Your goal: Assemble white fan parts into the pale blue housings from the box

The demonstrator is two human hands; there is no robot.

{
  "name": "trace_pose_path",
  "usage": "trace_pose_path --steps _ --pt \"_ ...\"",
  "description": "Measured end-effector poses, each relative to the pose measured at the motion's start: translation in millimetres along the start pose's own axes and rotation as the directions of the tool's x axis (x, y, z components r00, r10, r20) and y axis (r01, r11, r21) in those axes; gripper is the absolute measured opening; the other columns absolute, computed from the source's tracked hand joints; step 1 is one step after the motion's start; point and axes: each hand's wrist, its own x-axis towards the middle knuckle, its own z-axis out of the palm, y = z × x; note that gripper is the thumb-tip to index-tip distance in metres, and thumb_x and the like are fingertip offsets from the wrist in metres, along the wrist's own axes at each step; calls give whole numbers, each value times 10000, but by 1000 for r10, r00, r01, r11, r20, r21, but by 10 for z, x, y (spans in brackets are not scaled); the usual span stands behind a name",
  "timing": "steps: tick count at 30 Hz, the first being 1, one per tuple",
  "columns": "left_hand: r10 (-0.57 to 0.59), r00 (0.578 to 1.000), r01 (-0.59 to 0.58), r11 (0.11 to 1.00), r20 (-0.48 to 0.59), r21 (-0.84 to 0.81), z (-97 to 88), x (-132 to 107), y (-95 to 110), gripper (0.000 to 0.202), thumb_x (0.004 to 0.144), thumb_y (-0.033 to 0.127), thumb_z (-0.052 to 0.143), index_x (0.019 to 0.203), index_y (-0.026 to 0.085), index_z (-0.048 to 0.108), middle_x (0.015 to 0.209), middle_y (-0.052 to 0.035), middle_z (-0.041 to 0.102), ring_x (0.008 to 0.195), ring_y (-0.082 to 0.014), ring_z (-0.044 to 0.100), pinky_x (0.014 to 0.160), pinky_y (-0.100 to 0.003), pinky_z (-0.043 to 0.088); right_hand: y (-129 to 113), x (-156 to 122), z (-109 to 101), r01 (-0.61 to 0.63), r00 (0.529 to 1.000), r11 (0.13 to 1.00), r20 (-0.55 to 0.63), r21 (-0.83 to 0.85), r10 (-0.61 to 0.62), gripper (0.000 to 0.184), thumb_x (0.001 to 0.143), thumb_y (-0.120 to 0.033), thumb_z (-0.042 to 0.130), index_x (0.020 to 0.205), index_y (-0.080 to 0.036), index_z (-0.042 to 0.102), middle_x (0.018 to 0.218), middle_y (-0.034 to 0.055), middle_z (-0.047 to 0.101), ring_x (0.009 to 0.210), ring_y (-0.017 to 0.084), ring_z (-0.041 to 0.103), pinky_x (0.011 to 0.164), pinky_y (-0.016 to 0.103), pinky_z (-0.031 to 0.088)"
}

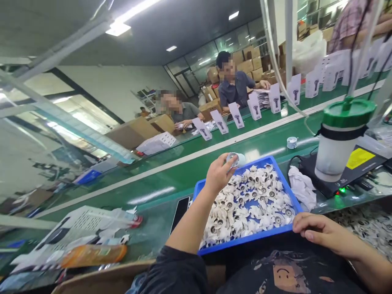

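Note:
My left hand (219, 173) reaches over the far side of a blue tray (245, 241), its fingers closed around a white cylindrical plastic part (237, 160). The part's open end faces my fingers. Many small white fan wheels (255, 202) with round dark-centred hubs lie heaped in the tray. My right hand (321, 232) is at the tray's near right corner, its fingers curled against the rim. A second short white cylindrical part (292, 142) stands beyond the tray on the green conveyor belt (171, 163).
White printed boxes (237, 115) stand in a row along the belt's far side, with two people seated behind. On the right, a green-lidded container (337, 143) stands on a black device (309, 167) beside crumpled white paper (301, 188). A phone (180, 212) and an orange bottle (94, 255) lie left.

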Motion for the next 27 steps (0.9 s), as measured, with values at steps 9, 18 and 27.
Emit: trace_pose_path --steps 9,18,27 --pt "138 990 -141 982 28 126 -349 -281 281 358 902 449 516 1187 249 601 1191 -122 644 992 -260 627 862 -392 461 -111 1 -161 -30 991 993 125 -117 44 377 823 -548 628 1025 -250 738 1135 128 638 994 240 636 839 370 556" --pt "-395 898 398 917 192 27 422 526 32 597 894 303 570 1429 199 327 1395 -126 486 1041 -210 615 975 -352 459 -117 -197 -102 -77 990 995 109 -68 85 452 827 -584 612 1068 -214 707 1138 125 604 928 200 621 875 369 526" --pt "-366 722 340 927 588 159 1203 1021 -135 325 907 357 610 1151 143 597 1164 -74 616 1025 -248 623 863 -427 550 104 -527 67 -159 986 986 -62 -41 156 555 799 -671 584 1086 -206 684 1121 99 583 935 207 578 884 382 463"
